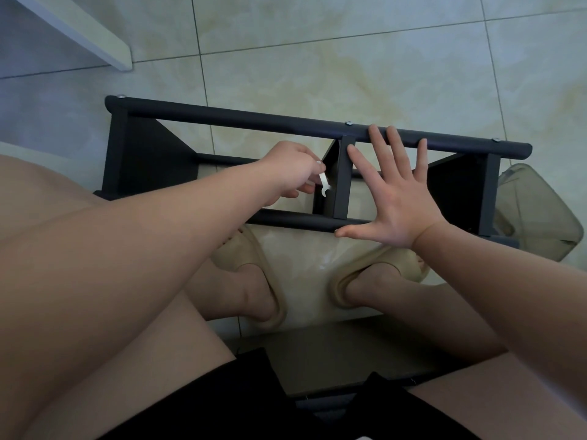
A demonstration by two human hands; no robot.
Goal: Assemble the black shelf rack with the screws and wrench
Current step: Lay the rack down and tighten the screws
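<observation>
I see the black rack (254, 120) lying on its side w/ matte tubes front & back and flat panels between. Silver screw heads (348, 123) show along the far tube. My left hand (290, 168) pinches a small white wrench (324, 184) by the middle panel. My right hand (400, 198) is spread flat, fingers on the far tube, thumb on the near one. Rack sits on glossy beige tile floor (349, 58), just ahead of the slippers (254, 258). A clear bin (536, 217) is at its right end, a white board (95, 36) top left.
</observation>
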